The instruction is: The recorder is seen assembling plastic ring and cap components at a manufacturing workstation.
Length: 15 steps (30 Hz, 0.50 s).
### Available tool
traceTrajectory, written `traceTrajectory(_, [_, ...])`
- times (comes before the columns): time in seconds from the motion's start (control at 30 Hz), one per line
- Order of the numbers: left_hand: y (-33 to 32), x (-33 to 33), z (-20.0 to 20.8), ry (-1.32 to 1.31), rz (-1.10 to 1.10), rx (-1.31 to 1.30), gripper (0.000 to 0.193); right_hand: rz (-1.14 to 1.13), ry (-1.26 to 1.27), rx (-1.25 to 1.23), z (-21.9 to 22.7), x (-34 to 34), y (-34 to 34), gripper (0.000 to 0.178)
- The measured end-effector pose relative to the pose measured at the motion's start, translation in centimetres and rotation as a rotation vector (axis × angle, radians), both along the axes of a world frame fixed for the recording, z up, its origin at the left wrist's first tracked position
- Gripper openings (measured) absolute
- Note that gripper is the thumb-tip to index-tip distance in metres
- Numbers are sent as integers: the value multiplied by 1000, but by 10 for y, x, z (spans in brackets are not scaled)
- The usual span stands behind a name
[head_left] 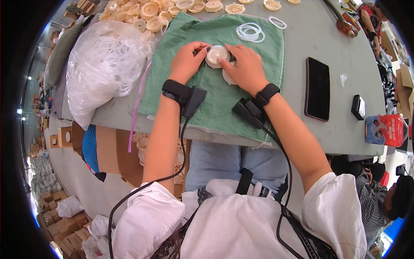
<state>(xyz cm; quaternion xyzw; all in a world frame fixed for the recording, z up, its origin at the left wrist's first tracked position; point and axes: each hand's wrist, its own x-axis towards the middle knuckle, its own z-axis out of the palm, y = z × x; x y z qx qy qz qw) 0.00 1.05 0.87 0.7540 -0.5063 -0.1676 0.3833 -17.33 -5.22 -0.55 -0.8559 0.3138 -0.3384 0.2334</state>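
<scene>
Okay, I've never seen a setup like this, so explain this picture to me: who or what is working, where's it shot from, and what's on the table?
There's no machine here, just a person's bare left hand and right hand, with black cabled devices strapped at the wrists. The one picture comes from a fisheye camera on the person's head, looking down, so straight edges bend near the rim.

Both hands hold a pale round part over a green cloth; a similar part sits partly hidden under the right hand. Clear rings lie farther back on the cloth.

On the grey table, a plastic bag stands left, cream round parts lie heaped behind, and a phone lies right.
</scene>
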Motion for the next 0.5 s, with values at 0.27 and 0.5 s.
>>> traceTrajectory(0.27, [-10,25,19,164,-327,150,18,67,-73,177,5,-2,-8,37])
traceTrajectory(0.5, [-30,24,48,145,-301,526,19,73,-60,217,6,1,-11,42])
